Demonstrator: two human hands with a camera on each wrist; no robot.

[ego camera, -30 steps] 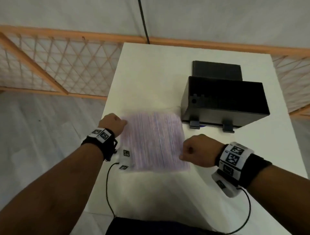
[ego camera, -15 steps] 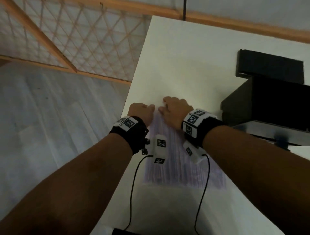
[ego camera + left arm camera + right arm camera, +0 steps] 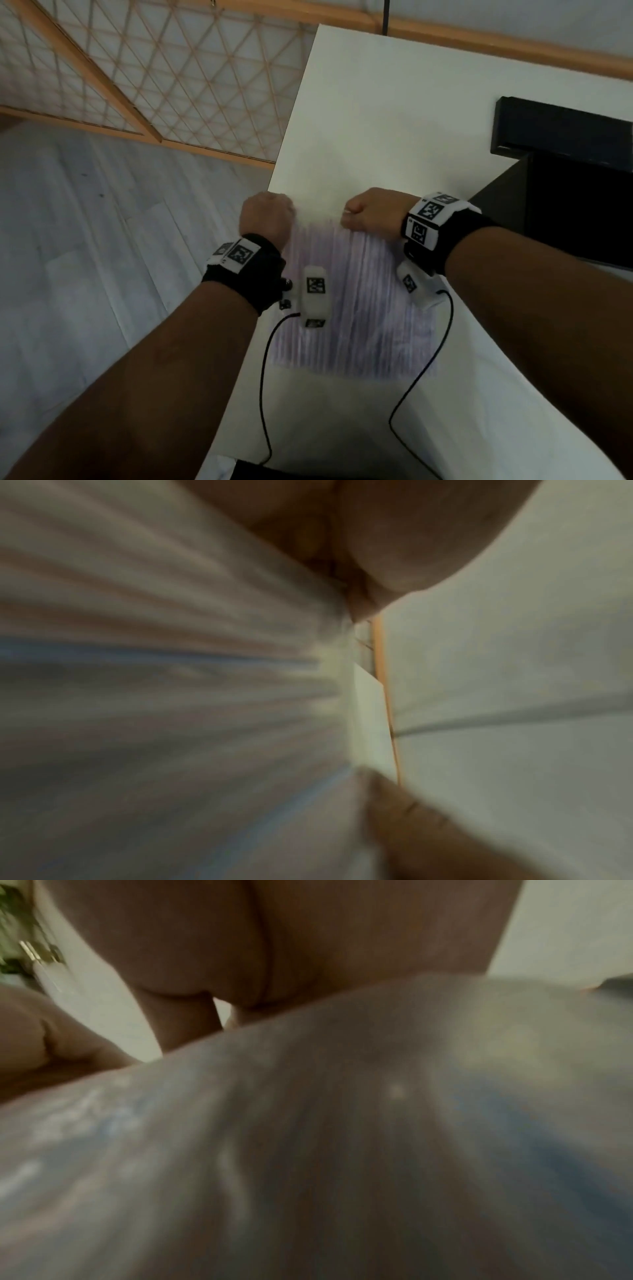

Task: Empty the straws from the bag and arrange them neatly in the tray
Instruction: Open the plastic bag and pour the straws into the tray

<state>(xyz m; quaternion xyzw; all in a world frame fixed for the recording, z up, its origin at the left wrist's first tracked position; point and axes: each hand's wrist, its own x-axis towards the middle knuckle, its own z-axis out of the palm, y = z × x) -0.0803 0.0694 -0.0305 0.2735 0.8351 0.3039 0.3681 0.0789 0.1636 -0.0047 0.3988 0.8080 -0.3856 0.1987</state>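
Observation:
A flat clear bag of pale striped straws [image 3: 356,308] lies on the white table [image 3: 394,120], its long side running toward me. My left hand [image 3: 269,217] grips the bag's far left corner with curled fingers. My right hand [image 3: 368,214] pinches the far edge a short way to the right. Both wrist views are blurred and filled by the bag [image 3: 154,710] [image 3: 325,1137] right under the palms. The black tray [image 3: 568,205] stands at the right of the table.
The table's left edge [image 3: 284,144] runs just beside my left hand, with grey floor [image 3: 102,257] below. A wooden lattice fence [image 3: 154,68] stands behind. Sensor cables [image 3: 263,394] trail from both wrists over the near table.
My right hand went from the bag's right side to its far edge next to the left hand. Since then the two hands have spread apart along that edge.

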